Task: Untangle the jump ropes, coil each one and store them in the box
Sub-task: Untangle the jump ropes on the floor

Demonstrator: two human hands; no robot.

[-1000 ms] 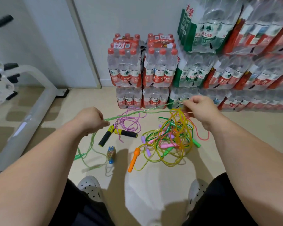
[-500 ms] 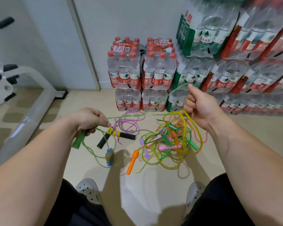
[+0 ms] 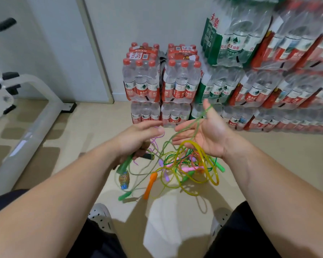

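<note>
Above the tangle (image 3: pixel 185 170) on the floor (image 3: pixel 93 131), my left hand (image 3: pixel 138 140) grips a green handle (image 3: pixel 123 165); my right hand (image 3: pixel 205 135) lies open, green rope (image 3: pixel 196 123) draped over palm and thumb. Unpinched, it may slip off into the tangle; pulling could tighten that.

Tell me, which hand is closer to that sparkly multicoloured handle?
Left. The left hand grips a green handle just above the multicoloured handle; the right hand is open, farther up and to the right, above the tangle.

2 hands (image 3: pixel 136 140) (image 3: pixel 203 135), 2 shoes (image 3: pixel 100 216) (image 3: pixel 219 218), 1 orange handle (image 3: pixel 150 185).
</note>
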